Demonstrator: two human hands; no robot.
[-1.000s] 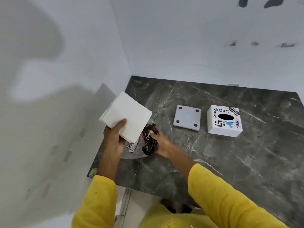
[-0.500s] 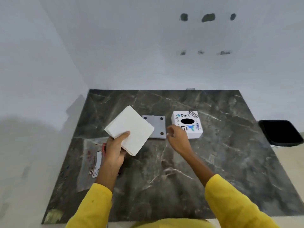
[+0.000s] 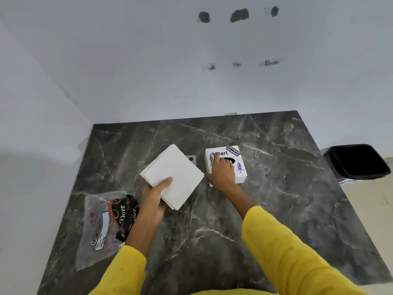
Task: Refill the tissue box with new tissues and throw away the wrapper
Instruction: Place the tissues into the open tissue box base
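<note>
My left hand holds a square stack of white tissues above the middle of the dark marble table, thumb on top. My right hand lies on top of the white stickered tissue box, fingers spread over its dark oval opening, thumb against the box's left side. Whether it grips the box I cannot tell. The box's grey base plate lies mostly hidden behind the tissue stack. The empty clear plastic wrapper with a dark printed part lies flat at the table's front left.
A black waste bin stands on the floor off the table's right edge. White walls close the table in at the back and the left.
My right hand let go of the wrapper, crossed to the right and came down on the tissue box. The wrapper now lies on the table. The tissue stack stayed in my left hand.
</note>
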